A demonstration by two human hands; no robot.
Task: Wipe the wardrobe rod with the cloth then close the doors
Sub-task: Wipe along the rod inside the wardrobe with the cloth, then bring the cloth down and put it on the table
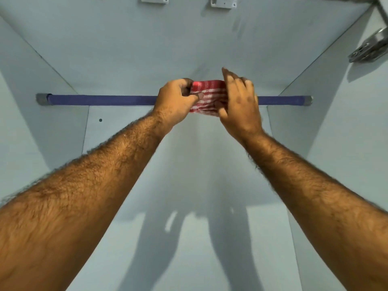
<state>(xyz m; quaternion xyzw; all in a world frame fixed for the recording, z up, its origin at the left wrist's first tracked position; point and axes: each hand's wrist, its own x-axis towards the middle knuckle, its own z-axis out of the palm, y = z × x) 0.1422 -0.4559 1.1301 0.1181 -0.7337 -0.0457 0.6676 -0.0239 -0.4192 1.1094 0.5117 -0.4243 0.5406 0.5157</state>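
Cloth (pixel 207 95), red and white striped, is wrapped around the middle of the blue wardrobe rod (pixel 100 100). Your left hand (pixel 175 103) and right hand (pixel 241 106) each close their grip on it from either side.

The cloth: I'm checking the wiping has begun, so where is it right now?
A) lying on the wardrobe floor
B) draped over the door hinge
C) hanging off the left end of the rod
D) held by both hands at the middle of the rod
D: the red-and-white cloth sits at mid-span of the purple rod, gripped between the left hand and the right hand.
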